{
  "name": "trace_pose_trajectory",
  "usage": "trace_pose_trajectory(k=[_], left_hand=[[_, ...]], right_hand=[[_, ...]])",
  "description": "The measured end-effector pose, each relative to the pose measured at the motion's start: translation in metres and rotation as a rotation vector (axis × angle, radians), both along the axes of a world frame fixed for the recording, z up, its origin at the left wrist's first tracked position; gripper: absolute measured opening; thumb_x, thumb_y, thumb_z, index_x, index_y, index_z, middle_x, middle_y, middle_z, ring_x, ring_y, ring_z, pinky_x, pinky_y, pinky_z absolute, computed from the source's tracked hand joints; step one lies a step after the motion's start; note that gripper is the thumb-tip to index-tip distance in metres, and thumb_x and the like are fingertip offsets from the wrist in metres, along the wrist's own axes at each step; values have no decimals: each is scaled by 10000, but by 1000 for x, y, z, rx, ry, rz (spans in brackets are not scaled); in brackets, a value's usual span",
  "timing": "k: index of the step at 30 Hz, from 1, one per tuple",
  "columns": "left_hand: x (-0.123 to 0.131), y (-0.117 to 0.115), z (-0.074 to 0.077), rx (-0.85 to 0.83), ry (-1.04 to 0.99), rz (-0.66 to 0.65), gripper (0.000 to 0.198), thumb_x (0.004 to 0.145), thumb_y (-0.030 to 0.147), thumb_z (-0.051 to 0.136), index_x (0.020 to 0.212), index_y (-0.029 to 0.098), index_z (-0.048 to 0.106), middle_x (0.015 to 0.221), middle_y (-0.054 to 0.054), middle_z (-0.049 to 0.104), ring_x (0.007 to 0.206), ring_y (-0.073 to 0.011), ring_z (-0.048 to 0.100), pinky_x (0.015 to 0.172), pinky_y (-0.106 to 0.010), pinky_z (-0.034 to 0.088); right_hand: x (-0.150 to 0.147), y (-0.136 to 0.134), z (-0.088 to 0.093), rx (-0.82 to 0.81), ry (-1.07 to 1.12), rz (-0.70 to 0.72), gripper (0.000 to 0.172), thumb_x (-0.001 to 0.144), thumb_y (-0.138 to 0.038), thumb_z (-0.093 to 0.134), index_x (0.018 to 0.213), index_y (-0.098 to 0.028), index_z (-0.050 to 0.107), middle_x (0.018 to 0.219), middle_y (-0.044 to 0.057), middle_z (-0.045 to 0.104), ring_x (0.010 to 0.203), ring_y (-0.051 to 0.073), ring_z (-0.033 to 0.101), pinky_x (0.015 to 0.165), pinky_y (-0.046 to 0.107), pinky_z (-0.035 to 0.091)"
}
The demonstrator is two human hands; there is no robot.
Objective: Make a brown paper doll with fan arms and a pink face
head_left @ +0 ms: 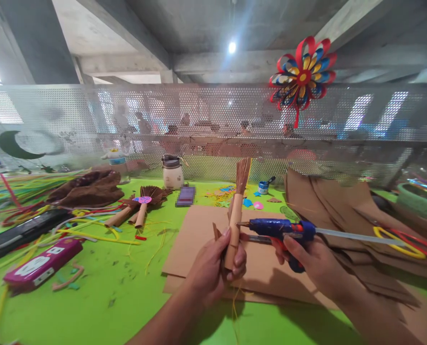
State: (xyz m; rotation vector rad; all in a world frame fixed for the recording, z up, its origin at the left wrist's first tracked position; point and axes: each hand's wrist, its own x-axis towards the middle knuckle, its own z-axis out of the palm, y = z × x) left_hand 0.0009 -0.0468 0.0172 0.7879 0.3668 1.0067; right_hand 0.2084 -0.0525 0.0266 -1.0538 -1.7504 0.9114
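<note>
My left hand (217, 263) is wrapped round a rolled brown paper broom (234, 225), held nearly upright with its pleated, fringed end at the top. In my right hand (314, 261) is a blue hot glue gun (281, 230), pointing left. Its nozzle tip meets, or comes very near, the middle of the paper roll. A clear glue stick (357, 235) juts from the back of the gun. Beneath both hands lie flat brown cardboard sheets (195, 230). Similar paper brooms (141, 213) rest to the left, one with a pink and blue oval label.
On the green table (127, 297) are a purple box (43, 266), a black case (23, 235) and many coloured pipe cleaners at left. Brown paper pieces (324, 211) and red-and-yellow scissors handles (400, 242) lie at right. A jar (173, 172) stands behind, before a perforated metal screen (213, 115).
</note>
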Motion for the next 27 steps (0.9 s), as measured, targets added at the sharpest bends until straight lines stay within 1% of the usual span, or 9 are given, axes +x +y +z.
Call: trace_pose_trajectory(k=[3,10,16,23,27], left_hand=[[0,0,0,1,1,-6,318,912,365,340,932,114,534,543,25,400,403,-48,347,396,-182,177],[0,0,1,2,19,-4,315,906,377,355,951,120,531,533,29,401,397,-54,344,399,-188,186],[-1,0,2,-18,33,-1,288,899,369,376,926,119,517,522,33,411,386,-54,340,398,-191,176],[-1,0,2,-29,32,1,283,900,363,380,963,117,504,527,35,418,381,-50,334,399,-191,173],[0,0,2,-31,42,-3,283,894,373,388,937,118,503,520,35,420,377,-51,338,396,-192,168]], right_hand=[[1,1,-1,-2,23,8,372,885,-453,395,747,-154,567,669,40,530,622,149,468,595,284,369],[1,1,1,-4,35,-2,387,885,-458,394,690,-158,542,618,19,487,602,142,470,576,275,372],[5,1,0,20,-25,-5,390,889,-456,391,693,-154,541,632,26,507,608,139,460,598,277,365],[1,-1,1,18,11,13,367,891,-445,391,711,-158,533,660,33,520,640,150,484,624,286,375],[-2,0,2,29,12,18,365,886,-438,404,678,-163,523,639,26,514,630,146,485,625,280,375]])
